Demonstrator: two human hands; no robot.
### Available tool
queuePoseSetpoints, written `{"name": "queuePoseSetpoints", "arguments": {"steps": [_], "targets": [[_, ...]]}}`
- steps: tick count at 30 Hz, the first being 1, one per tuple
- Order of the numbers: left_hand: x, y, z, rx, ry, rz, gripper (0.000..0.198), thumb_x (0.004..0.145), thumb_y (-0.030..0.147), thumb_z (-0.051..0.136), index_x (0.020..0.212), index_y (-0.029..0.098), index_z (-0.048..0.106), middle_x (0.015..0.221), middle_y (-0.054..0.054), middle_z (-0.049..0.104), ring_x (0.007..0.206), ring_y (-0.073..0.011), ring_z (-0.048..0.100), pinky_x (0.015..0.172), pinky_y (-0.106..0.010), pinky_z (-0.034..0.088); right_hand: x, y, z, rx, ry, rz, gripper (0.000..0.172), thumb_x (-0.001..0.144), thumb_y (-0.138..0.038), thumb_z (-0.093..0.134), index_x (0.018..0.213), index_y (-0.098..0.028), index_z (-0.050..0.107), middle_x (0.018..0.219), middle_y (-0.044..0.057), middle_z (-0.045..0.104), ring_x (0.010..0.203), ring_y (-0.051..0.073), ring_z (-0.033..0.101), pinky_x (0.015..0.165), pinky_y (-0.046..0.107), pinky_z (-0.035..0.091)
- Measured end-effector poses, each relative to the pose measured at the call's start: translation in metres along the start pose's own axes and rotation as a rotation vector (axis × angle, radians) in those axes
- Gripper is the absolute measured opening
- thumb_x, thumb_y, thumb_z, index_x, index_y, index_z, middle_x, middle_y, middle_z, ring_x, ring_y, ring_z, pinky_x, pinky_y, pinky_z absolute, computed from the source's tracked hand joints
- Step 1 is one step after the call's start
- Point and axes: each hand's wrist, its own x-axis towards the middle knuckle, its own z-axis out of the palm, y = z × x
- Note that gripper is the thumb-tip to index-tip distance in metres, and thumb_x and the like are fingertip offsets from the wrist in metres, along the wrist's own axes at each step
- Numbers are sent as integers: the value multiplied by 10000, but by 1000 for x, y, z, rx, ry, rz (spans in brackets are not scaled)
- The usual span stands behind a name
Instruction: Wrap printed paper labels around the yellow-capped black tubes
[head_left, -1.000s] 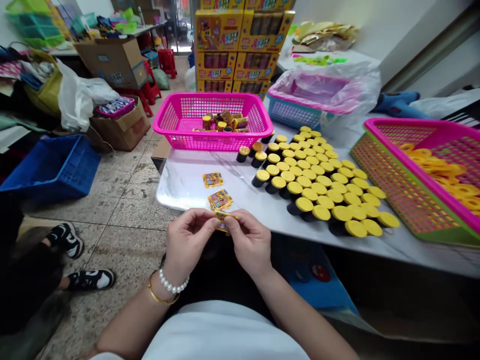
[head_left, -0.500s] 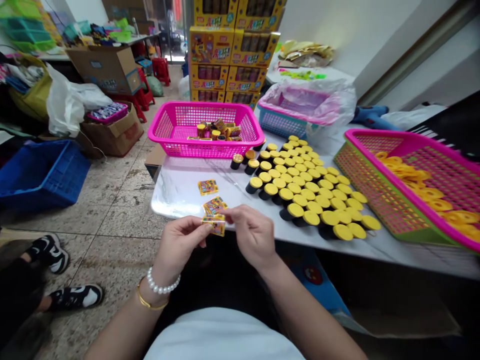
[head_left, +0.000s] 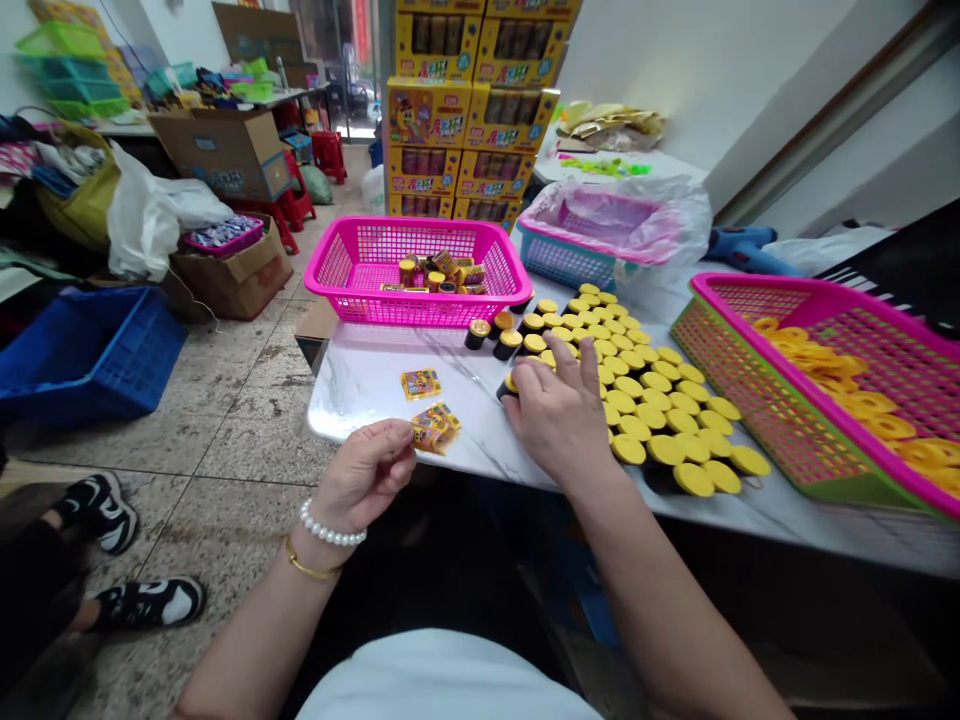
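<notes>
My left hand [head_left: 371,470] pinches a small yellow printed label [head_left: 430,440] by its left end, at the table's front edge. Just behind, a second label [head_left: 448,413] is partly covered by it, and a third label [head_left: 420,384] lies flat further back. My right hand [head_left: 559,410] is over the near left corner of a dense group of black cylinders with yellow caps [head_left: 634,424]. Its thumb and forefinger close around one yellow-capped black cylinder [head_left: 505,388], mostly hidden by the fingers; the other fingers stretch over neighbouring caps.
Behind the labels stands a pink basket [head_left: 352,312] with wrapped cylinders inside. Three gold-topped cylinders, one of them a capped cylinder [head_left: 477,334], stand before it. At right, a pink-and-green basket [head_left: 742,400] holds yellow rings [head_left: 862,400]. A plastic-lined basket [head_left: 562,258] sits behind.
My right hand has left the label and moved right and forward to the capped cylinders. My left hand keeps the label, which now tilts. The view has shifted slightly.
</notes>
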Motion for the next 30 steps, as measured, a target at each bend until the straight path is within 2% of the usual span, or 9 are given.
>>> {"name": "queuePoseSetpoints", "arguments": {"steps": [3, 4, 6, 9, 11, 17, 23, 25, 30], "targets": [[4, 4, 2, -90, 31, 7, 329, 599, 269, 893, 738, 86, 659, 733, -47, 665, 430, 21, 327, 339, -87, 194, 3, -6, -8, 221, 6, 52, 76, 833, -148, 617, 859, -213, 648, 897, 81, 728, 1183, 323, 616, 1165, 612, 343], [5, 5, 4, -111, 36, 6, 295, 630, 248, 871, 763, 82, 666, 830, -82, 705, 434, 26, 329, 331, -83, 184, 4, -10, -12, 359, 31, 107, 73, 830, -192, 655, 899, -217, 651, 910, 73, 728, 1109, 307, 649, 1118, 584, 411], [8, 7, 7, -142, 19, 8, 244, 678, 223, 838, 783, 84, 666, 918, -107, 727, 436, 28, 339, 322, -77, 184, 4, -21, -21, 729, 91, 253, 246, 817, -303, 730, 1037, -230, 649, 1010, 71, 731, 1019, 273, 685, 1006, 515, 520], [12, 6, 14, -170, -7, 27, 229, 703, 222, 827, 770, 104, 643, 802, -45, 694, 420, 22, 343, 313, -74, 189, 3, -39, -28, 1240, 117, 448, 380, 787, -438, 786, 1089, -245, 662, 1037, 71, 733, 954, 243, 711, 887, 428, 586], [14, 4, 18, -170, 3, 39, 254, 699, 238, 837, 754, 117, 621, 687, 10, 625, 403, 18, 339, 307, -75, 177, 2, -47, -28, 1412, 56, 535, 381, 742, -486, 822, 1004, -238, 701, 962, 59, 740, 895, 224, 716, 845, 391, 595], [16, -1, 17, -177, -19, 48, 381, 571, 273, 921, 758, 101, 638, 620, 39, 582, 380, 20, 361, 303, -83, 192, 3, -53, -21, 1533, -72, 701, 375, 667, -469, 875, 877, -201, 715, 835, 22, 719, 767, 156, 688, 734, 293, 587], [19, -4, 16, -203, -40, 60, 420, 551, 287, 937, 761, 110, 618, 664, 28, 639, 369, 24, 363, 306, -79, 210, -1, -68, -26, 1426, 112, 740, 352, 682, -382, 874, 891, -212, 647, 811, -10, 686, 731, 143, 686, 672, 258, 584], [19, -5, 17, -205, -38, 71, 423, 552, 285, 939, 759, 108, 615, 666, 24, 644, 371, 20, 372, 304, -79, 210, -4, -71, -26, 1436, 115, 723, 346, 690, -356, 874, 898, -220, 633, 824, -18, 673, 721, 140, 687, 658, 253, 582], [19, -7, 18, -214, -24, 70, 442, 552, 301, 950, 781, 84, 639, 711, -9, 670, 377, 24, 385, 301, -79, 219, -4, -64, -23, 1492, 227, 810, 352, 681, -383, 888, 898, -217, 666, 859, -14, 667, 763, 131, 678, 699, 250, 584]]}}
